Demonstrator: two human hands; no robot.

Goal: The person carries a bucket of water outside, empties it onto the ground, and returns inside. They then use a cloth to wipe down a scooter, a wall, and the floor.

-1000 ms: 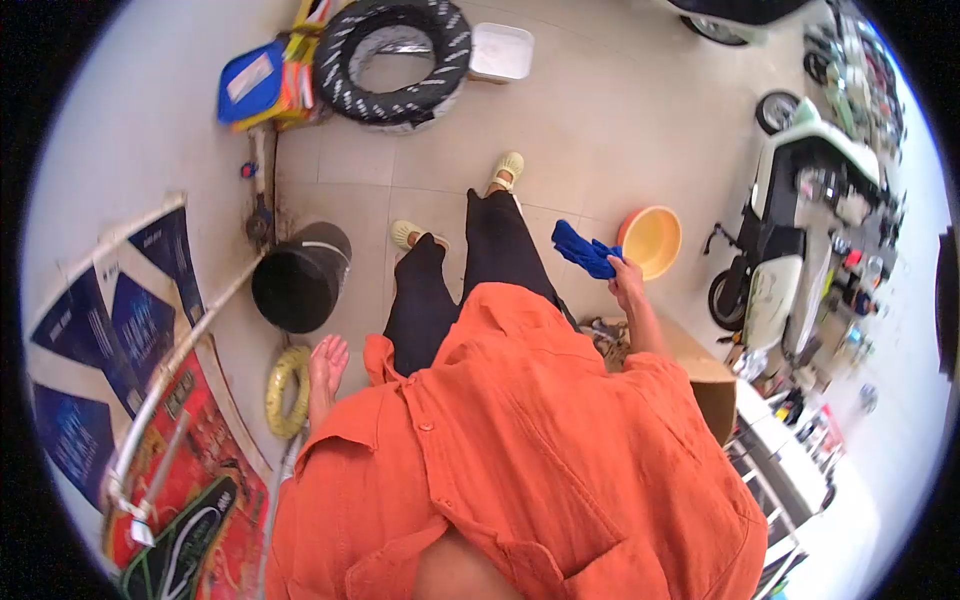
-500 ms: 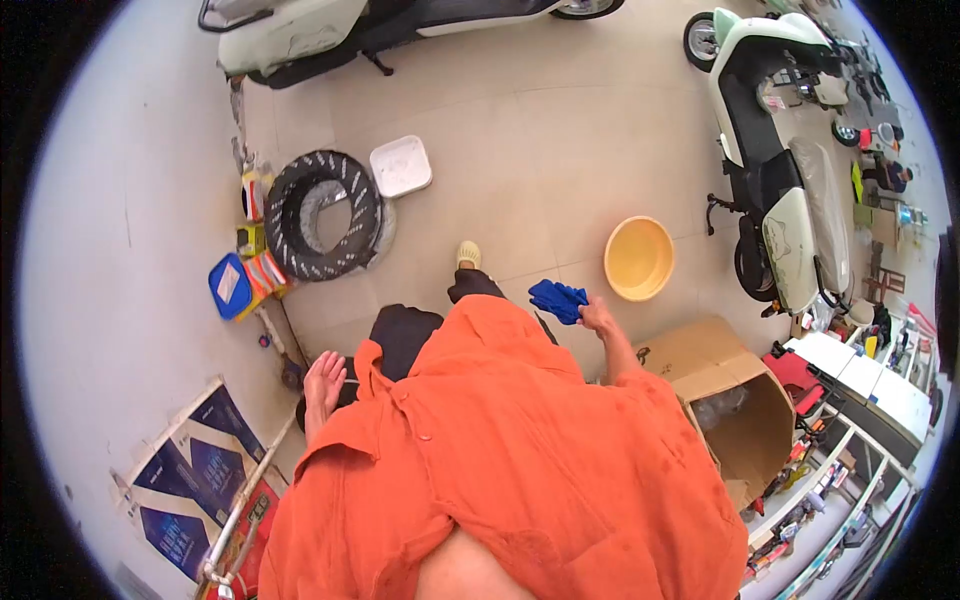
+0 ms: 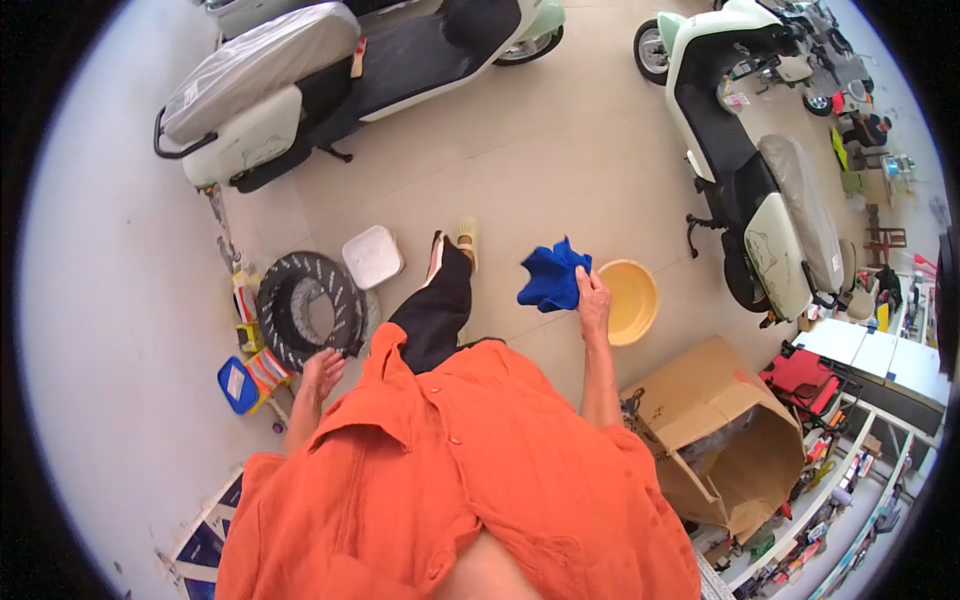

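My right hand, reaching forward, grips a crumpled blue cloth by its right edge. The cloth hangs in the air just left of a yellow basin on the floor. My left hand is low at the left with its fingers apart and nothing in it. It appears in front of the lower edge of a black patterned tyre, and no contact can be made out. A white square tub lies beside the tyre.
One scooter stands at the upper left, another at the right. An open cardboard box sits at the lower right, near a white rack. A blue-lidded container is by the left wall. A person is far off at the right.
The view has swung forward, bringing the left scooter further in. My right hand has stretched out and lifted the blue cloth, which now hangs more spread. The black bucket has left the view.
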